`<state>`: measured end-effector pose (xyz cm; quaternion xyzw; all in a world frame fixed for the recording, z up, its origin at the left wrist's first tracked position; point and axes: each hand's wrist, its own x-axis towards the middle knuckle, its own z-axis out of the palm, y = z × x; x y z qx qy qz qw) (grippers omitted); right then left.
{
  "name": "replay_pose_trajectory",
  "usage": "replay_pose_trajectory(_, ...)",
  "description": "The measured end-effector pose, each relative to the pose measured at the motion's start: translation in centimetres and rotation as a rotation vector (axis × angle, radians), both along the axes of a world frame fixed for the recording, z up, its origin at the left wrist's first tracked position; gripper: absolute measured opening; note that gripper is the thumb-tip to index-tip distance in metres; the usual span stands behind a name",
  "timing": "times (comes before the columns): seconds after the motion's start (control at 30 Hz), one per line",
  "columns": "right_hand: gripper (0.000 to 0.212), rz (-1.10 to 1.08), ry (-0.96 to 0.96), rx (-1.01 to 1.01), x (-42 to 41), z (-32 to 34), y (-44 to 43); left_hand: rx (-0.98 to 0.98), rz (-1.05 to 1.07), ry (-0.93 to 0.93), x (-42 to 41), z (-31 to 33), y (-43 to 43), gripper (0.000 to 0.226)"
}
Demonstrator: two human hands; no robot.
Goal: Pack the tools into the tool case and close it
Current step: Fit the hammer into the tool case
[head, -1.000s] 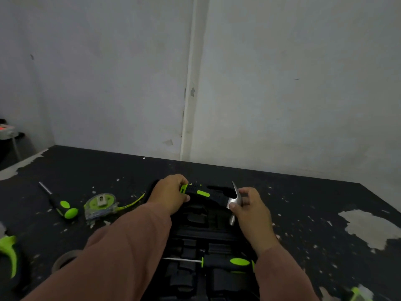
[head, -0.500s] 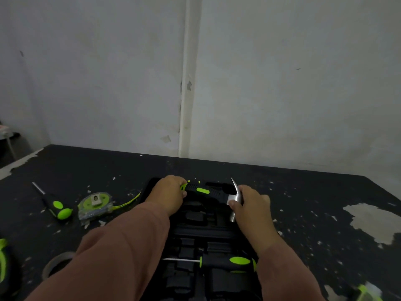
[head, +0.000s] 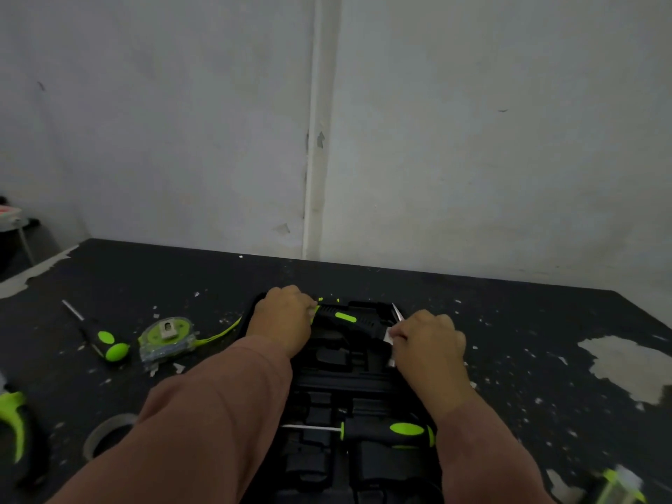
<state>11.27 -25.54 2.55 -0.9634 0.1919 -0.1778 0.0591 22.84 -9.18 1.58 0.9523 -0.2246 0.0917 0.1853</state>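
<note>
— Black chipped tabletop (head: 509, 321), pale wall behind. Item?
— Hammer (head: 349, 318), lying across far end of open tool case (head: 349, 380). Left hand (head: 283, 318) closed on handle, right hand (head: 429, 340) on steel head.
— Handling?
— Probably head-heavy, rigid; handle the surer hold.

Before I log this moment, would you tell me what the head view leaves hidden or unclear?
- Hammer: handle end under the left hand, head mostly under the right hand; whether it is seated, unclear.
- Tool case: near part cut off by the bottom edge, left side behind the sleeve.
- Green-handled tool: cropped by the left edge.
- Object at bottom right: blurred.
</note>
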Motion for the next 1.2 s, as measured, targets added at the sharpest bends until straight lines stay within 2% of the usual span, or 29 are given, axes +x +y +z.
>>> replay_pose_trajectory(0.17, 0.032, -0.01, 0.085, -0.18, -0.4, 0.3, 0.8, 0.071, -0.004, -0.102, -0.3, 0.4, -0.1, 0.026)
replay_pose_trajectory(0.4, 0.033, -0.017, 0.146, -0.149, -0.5, 0.5, 1.0, 0.173, 0.026, -0.162, -0.5, 0.5, -0.5, 0.027)
replay_pose_trajectory(0.57, 0.031, -0.015, 0.189, -0.08, -0.6, 0.6, 0.9, 0.262, 0.06, -0.119, -0.6, 0.5, -0.7, 0.029)
replay_pose_trajectory(0.83, 0.031, -0.01, 0.201, -0.081, -0.9, 0.5, 1.2, 0.258, 0.064, -0.158, -0.7, 0.0, -0.9, 0.029)
replay_pose_trajectory(0.9, 0.032, -0.008, 0.17, -0.09, -0.8, 0.1, 1.2, 0.176, 0.066, -0.123, -0.5, -0.2, -0.7, 0.029)
replay_pose_trajectory(1.03, 0.031, 0.037, 0.109, -0.047, 0.0, -0.7, 0.9, -0.11, 0.126, -0.047, 0.6, -0.6, -0.5, 0.019)
replay_pose_trajectory(1.1, 0.031, 0.088, 0.107, 0.001, 0.3, -0.9, 0.7, -0.142, 0.154, 0.077, 1.3, -0.7, -0.3, 0.037)
replay_pose_trajectory(1.2, 0.031, 0.113, 0.063, 0.03, 0.4, -1.0, 0.6, -0.013, 0.171, 0.232, 2.1, -0.5, -0.1, 0.059)
